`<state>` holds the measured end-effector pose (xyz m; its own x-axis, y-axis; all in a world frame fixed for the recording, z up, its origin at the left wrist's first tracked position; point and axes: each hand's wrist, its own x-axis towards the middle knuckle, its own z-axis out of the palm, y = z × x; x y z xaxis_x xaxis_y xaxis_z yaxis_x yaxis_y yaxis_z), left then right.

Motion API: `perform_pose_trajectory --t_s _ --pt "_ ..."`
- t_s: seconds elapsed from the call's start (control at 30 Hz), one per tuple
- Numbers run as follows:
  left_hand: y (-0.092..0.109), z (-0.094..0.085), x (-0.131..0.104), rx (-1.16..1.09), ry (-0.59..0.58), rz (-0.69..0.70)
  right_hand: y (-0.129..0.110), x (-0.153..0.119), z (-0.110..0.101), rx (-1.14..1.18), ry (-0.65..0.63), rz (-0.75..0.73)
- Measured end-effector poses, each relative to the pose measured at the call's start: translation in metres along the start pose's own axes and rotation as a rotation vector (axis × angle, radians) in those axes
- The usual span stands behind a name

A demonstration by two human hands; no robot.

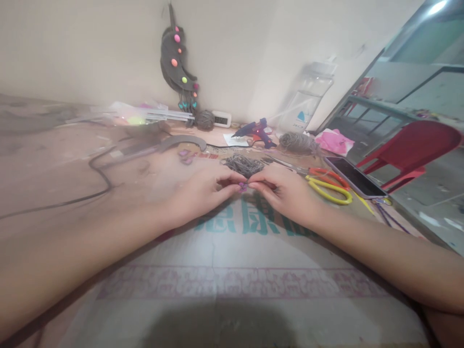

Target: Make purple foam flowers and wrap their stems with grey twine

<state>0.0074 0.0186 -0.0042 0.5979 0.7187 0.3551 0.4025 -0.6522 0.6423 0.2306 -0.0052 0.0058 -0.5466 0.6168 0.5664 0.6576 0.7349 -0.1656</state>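
Thumb and fingers of my left hand (208,189) are pinched on a small purple piece (242,186). Facing it, my right hand (286,191) pinches at the same spot, its fingertips on or right beside the piece; a thin strand may be between them, too small to tell. Just behind the fingertips lies a loose tangle of grey yarn (243,164). More small purple pieces (186,155) rest on the table beyond my left hand. Scissors with orange and yellow handles (329,189) lie to the right of my right hand.
A glue gun (255,131), grey yarn ball (297,143), water bottle (308,96) and phone (357,177) stand or lie along the back and right. A grey crescent with coloured pompoms (177,63) hangs on the wall. A black cable (97,166) crosses the left side. Printed sheet (232,251) covers the front.
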Motion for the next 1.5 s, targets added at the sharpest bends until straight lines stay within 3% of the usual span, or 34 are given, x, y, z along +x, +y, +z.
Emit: perform_pose_trajectory --t_s 0.43,0.9,1.2,1.5 --pt "0.002 0.000 0.000 0.008 -0.007 -0.034 -0.013 0.005 0.001 0.155 -0.076 0.292" --pt "0.002 0.001 -0.001 0.008 -0.017 -0.072 -0.009 0.003 0.001 0.151 -0.081 0.147" --pt "0.005 -0.001 0.001 -0.035 0.034 -0.114 -0.015 0.005 -0.002 0.203 -0.039 0.310" --pt "0.005 -0.001 0.002 -0.107 0.070 -0.133 -0.020 0.009 0.002 0.711 -0.126 0.615"
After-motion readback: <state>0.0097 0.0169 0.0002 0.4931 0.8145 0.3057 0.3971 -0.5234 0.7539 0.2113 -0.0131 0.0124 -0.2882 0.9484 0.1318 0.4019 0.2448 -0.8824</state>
